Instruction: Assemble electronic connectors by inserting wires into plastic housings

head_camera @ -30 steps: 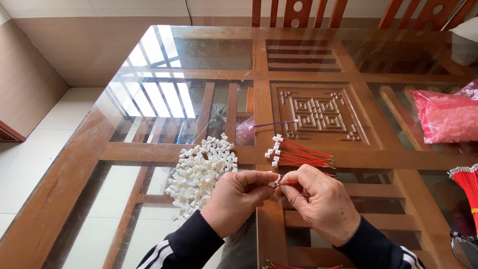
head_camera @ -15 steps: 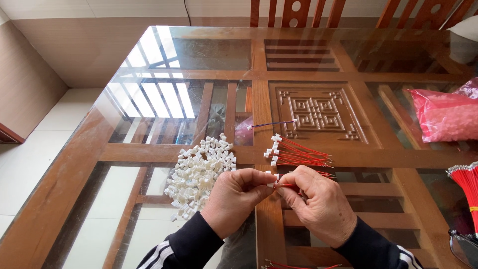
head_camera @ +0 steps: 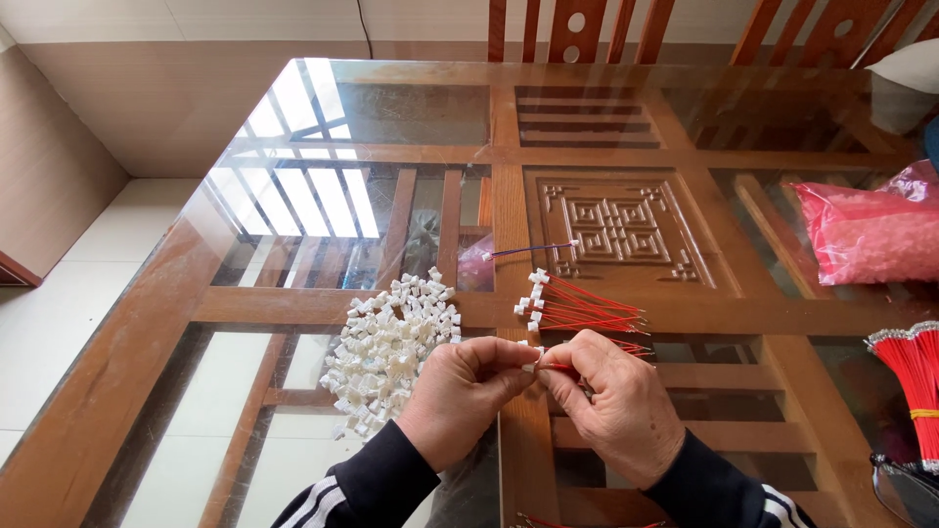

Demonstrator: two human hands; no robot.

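Head view: a small white connector (head_camera: 529, 354) is pinched in the fingers of the left hand (head_camera: 460, 391), while a red wire (head_camera: 558, 367) is gripped by the fingers of the right hand (head_camera: 616, 406), its tip at the connector. Both are held just above the near edge of the glass worktop (head_camera: 293, 205). The wire is best kept straight and in line with the housing's opening, and pressed gently. A heap of white connectors (head_camera: 386, 347) lies to the left; finished red leads (head_camera: 577, 308) lie just beyond the hands.
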